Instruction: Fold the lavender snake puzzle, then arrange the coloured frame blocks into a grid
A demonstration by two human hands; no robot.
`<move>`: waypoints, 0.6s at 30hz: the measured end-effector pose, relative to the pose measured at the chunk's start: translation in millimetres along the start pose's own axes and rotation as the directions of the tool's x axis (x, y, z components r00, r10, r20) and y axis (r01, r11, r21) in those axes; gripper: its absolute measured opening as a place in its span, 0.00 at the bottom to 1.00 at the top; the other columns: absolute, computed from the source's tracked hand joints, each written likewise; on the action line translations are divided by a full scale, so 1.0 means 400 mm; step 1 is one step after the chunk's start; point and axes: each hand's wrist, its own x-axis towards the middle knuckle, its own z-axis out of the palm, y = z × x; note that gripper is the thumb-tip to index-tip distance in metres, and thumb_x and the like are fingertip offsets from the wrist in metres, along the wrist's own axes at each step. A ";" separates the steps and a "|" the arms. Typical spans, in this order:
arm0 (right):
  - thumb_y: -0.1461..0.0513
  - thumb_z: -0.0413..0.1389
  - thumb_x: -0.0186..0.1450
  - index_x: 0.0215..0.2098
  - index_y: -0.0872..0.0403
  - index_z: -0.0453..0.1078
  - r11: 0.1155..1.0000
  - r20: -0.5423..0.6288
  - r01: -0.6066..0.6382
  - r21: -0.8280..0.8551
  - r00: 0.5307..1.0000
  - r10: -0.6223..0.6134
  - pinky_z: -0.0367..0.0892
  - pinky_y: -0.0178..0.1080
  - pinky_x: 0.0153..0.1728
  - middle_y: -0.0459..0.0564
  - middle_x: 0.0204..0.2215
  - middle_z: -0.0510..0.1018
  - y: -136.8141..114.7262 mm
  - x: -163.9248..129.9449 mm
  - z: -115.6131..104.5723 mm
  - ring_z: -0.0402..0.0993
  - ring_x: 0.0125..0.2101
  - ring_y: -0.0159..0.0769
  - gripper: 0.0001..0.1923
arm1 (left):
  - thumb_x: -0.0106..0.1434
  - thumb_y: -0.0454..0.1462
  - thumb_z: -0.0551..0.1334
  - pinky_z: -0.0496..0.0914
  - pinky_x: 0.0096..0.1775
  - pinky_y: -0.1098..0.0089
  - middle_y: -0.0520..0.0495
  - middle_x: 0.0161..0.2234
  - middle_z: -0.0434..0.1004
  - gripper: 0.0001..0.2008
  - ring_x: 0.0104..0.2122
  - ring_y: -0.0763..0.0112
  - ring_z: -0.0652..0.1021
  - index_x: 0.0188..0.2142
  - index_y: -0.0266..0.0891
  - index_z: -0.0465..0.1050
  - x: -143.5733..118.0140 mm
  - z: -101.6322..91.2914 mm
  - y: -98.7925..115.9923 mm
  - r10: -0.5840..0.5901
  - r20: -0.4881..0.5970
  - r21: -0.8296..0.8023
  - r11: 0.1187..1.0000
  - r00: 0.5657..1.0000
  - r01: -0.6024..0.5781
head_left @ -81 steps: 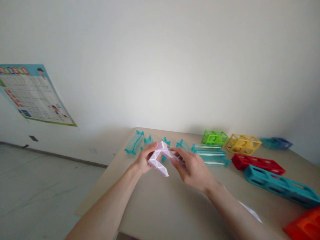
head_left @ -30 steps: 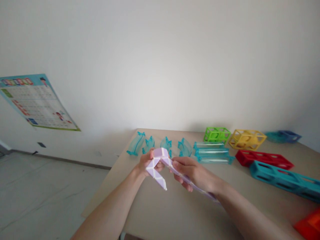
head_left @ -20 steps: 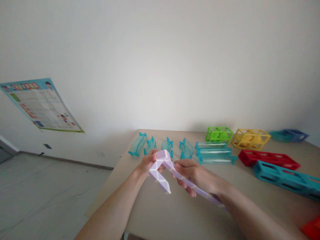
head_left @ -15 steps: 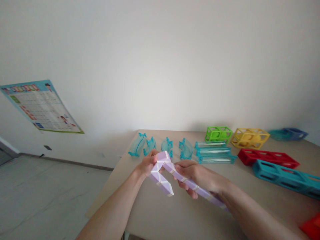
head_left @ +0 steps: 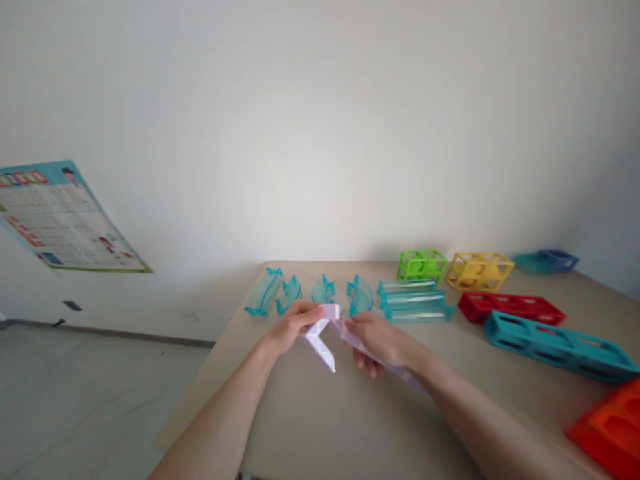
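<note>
Both of my hands hold a lilac and white twist-snake puzzle (head_left: pixel 323 337) above the beige table (head_left: pixel 320 413). My left hand (head_left: pixel 293 325) grips the bend at the puzzle's top, with a short leg hanging down below it. My right hand (head_left: pixel 377 339) is closed around the long leg, which runs down to the right under my wrist. The puzzle forms an upside-down V between the two hands.
Clear teal curved track pieces (head_left: pixel 263 300) and straight ones (head_left: pixel 413 300) lie just behind my hands. To the right are a green cage block (head_left: pixel 421 265), a yellow one (head_left: pixel 480 270), a red bar (head_left: pixel 510 308), a long teal bar (head_left: pixel 560 343) and an orange piece (head_left: pixel 607 427). A poster (head_left: pixel 60 220) hangs on the left wall.
The long leg of the puzzle has been straightened and turned by my right hand over the last seconds. The short leg now hangs steeper, and the view has shifted slightly.
</note>
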 end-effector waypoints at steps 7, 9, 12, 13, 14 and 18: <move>0.55 0.42 0.68 0.23 0.54 0.63 0.998 -0.016 0.043 -0.049 0.999 -0.044 0.57 0.30 0.11 0.48 0.16 0.74 0.020 0.029 0.020 0.65 0.10 0.29 0.20 | 0.56 0.50 0.63 0.61 0.20 0.73 0.49 0.18 0.68 0.21 0.17 0.73 0.68 0.32 0.31 0.76 -0.002 0.020 0.010 -0.051 0.020 -0.094 0.994 0.999 0.052; 0.55 0.40 0.68 0.24 0.54 0.63 1.000 0.075 0.013 0.003 0.997 -0.013 0.59 0.30 0.11 0.48 0.15 0.74 0.023 0.030 0.024 0.67 0.11 0.30 0.20 | 0.53 0.49 0.66 0.62 0.17 0.73 0.49 0.21 0.68 0.21 0.14 0.74 0.69 0.34 0.31 0.76 -0.008 0.016 0.016 -0.050 0.076 -0.104 0.993 0.996 0.058; 0.57 0.41 0.67 0.25 0.56 0.64 0.995 0.271 -0.062 0.082 0.962 0.038 0.61 0.30 0.12 0.48 0.15 0.74 0.032 0.030 0.025 0.69 0.12 0.31 0.18 | 0.50 0.48 0.68 0.63 0.14 0.72 0.42 0.36 0.72 0.21 0.14 0.74 0.73 0.32 0.31 0.78 -0.015 0.005 0.021 -0.066 0.174 -0.057 0.995 0.983 0.077; 0.58 0.41 0.66 0.25 0.56 0.64 0.992 0.319 -0.083 0.092 0.946 0.049 0.62 0.30 0.12 0.48 0.16 0.74 0.034 0.031 0.025 0.69 0.12 0.31 0.17 | 0.49 0.48 0.68 0.63 0.14 0.72 0.40 0.39 0.71 0.20 0.14 0.74 0.73 0.32 0.31 0.78 -0.016 0.002 0.021 -0.073 0.197 -0.044 0.996 0.978 0.083; 0.58 0.42 0.66 0.26 0.56 0.65 0.992 0.342 -0.092 0.091 0.938 0.055 0.62 0.30 0.13 0.48 0.16 0.74 0.035 0.030 0.026 0.70 0.13 0.31 0.17 | 0.49 0.47 0.68 0.63 0.14 0.72 0.39 0.41 0.70 0.20 0.15 0.75 0.73 0.31 0.30 0.79 -0.017 0.000 0.022 -0.077 0.211 -0.041 0.995 0.974 0.087; 0.54 0.40 0.68 0.28 0.55 0.65 0.999 0.176 -0.028 -0.021 0.984 0.031 0.61 0.32 0.15 0.49 0.18 0.75 0.020 0.021 0.026 0.68 0.14 0.31 0.19 | 0.49 0.44 0.68 0.62 0.14 0.73 0.42 0.33 0.74 0.16 0.13 0.78 0.70 0.28 0.30 0.78 -0.010 0.001 0.025 -0.090 0.113 -0.109 0.989 0.989 0.102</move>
